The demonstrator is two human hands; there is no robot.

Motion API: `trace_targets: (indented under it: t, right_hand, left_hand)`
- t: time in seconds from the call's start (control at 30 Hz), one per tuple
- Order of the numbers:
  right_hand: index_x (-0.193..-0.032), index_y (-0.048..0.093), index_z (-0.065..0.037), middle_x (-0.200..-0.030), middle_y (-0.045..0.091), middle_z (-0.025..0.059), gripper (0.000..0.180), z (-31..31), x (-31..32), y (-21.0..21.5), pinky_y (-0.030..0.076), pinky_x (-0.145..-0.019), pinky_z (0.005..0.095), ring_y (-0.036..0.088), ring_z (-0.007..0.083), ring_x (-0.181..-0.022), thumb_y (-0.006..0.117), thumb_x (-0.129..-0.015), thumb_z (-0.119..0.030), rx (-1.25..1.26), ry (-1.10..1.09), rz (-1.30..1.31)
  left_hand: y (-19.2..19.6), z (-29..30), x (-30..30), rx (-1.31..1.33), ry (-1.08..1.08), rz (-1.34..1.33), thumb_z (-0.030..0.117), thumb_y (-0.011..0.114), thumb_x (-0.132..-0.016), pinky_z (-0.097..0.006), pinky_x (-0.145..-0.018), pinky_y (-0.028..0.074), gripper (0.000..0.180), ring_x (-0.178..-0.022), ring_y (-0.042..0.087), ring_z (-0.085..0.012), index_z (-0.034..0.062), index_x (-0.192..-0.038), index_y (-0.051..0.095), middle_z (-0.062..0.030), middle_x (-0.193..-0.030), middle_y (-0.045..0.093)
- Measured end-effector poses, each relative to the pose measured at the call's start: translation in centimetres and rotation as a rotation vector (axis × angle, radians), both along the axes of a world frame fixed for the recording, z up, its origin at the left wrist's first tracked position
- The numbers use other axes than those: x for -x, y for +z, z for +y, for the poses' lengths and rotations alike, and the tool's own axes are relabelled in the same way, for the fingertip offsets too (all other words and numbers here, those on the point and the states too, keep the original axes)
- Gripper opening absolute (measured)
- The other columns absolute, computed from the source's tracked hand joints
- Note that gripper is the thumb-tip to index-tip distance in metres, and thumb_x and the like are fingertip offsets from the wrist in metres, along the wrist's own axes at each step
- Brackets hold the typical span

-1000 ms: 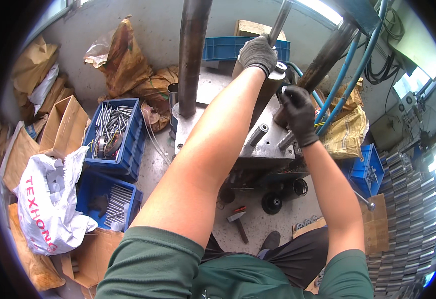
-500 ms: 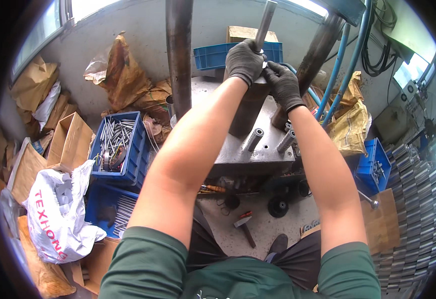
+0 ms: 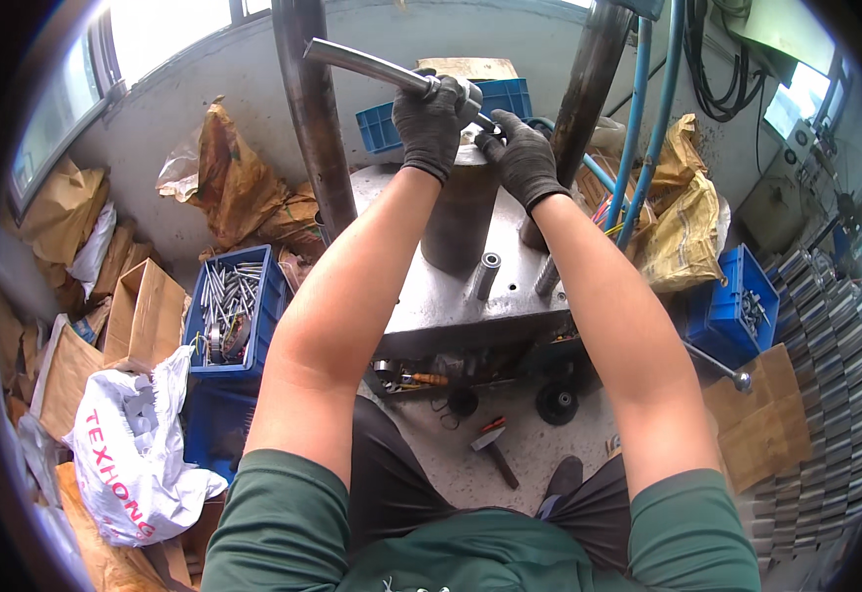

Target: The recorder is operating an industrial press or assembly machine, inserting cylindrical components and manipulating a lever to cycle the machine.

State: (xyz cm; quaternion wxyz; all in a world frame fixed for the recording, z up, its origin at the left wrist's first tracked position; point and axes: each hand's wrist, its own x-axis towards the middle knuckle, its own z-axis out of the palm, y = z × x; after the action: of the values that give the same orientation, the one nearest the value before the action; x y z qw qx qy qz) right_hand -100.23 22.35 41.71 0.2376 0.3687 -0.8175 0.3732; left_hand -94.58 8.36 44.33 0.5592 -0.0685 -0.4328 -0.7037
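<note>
My left hand [image 3: 429, 128], in a dark grey work glove, is closed around a long steel shaft [image 3: 367, 64]. The shaft slants up to the left, and its thicker collared end [image 3: 469, 102] shows beside my fingers. My right hand [image 3: 525, 163], gloved alike, has its fingers pinched near that end, at a thin piece I cannot clearly make out. Below both hands a thick dark steel cylinder [image 3: 459, 222] stands upright on a metal machine bed [image 3: 421, 301]. A short hollow post [image 3: 487, 274] rises from the bed nearer to me.
Dark columns [image 3: 305, 109] flank the bed, with blue hoses [image 3: 643, 128] on the right. A blue crate of metal rods [image 3: 237, 306] and a white sack [image 3: 135, 449] are at left. A hammer [image 3: 495, 454] lies on the floor. Stacked metal parts [image 3: 826, 395] fill the right.
The shaft has swung from nearly upright to a leftward slant, exposing its collared end. My right hand has lowered slightly relative to the left. The whole view has shifted a little.
</note>
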Motion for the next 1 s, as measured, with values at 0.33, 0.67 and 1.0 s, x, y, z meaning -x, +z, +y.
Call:
trace_targets:
  t: [0.33,0.67,1.0]
  right_hand:
    - [-0.136,0.063,-0.011,-0.118,0.075,0.0206,0.038,3.8,-0.1,2.0,0.056,-0.099,0.0493,0.071,0.0371,-0.116,0.069,-0.102,-0.025,-0.276,0.196,0.081]
    - [-0.094,0.072,-0.006,-0.097,0.070,0.0142,0.015,30.6,-8.6,5.0,0.056,-0.082,0.0480,0.069,0.0366,-0.095,0.068,-0.080,-0.006,-0.924,0.317,0.406]
    - [-0.100,0.076,-0.005,-0.100,0.073,0.0171,0.013,42.1,-12.2,0.7,0.059,-0.082,0.0452,0.072,0.0384,-0.092,0.076,-0.089,-0.012,-0.332,-0.072,-0.241]
  left_hand:
    - [2.8,1.5,-1.3,0.094,-0.161,-0.160,-0.009,0.061,-0.088,-0.031,-0.055,0.056,0.017,-0.062,0.067,-0.0182,0.0037,-0.079,0.056,-0.0062,-0.067,0.062]
    - [4.6,-0.4,0.9,0.811,0.491,-0.619,0.011,0.079,-0.084,-0.036,-0.061,0.059,0.016,-0.062,0.069,-0.0190,0.0021,-0.084,0.065,-0.0053,-0.067,0.065]
    - [4.9,0.7,-0.1,0.532,0.319,-0.587,0.004,0.074,-0.085,-0.032,-0.063,0.057,0.011,-0.065,0.066,-0.0158,0.0020,-0.083,0.064,-0.0044,-0.071,0.067]
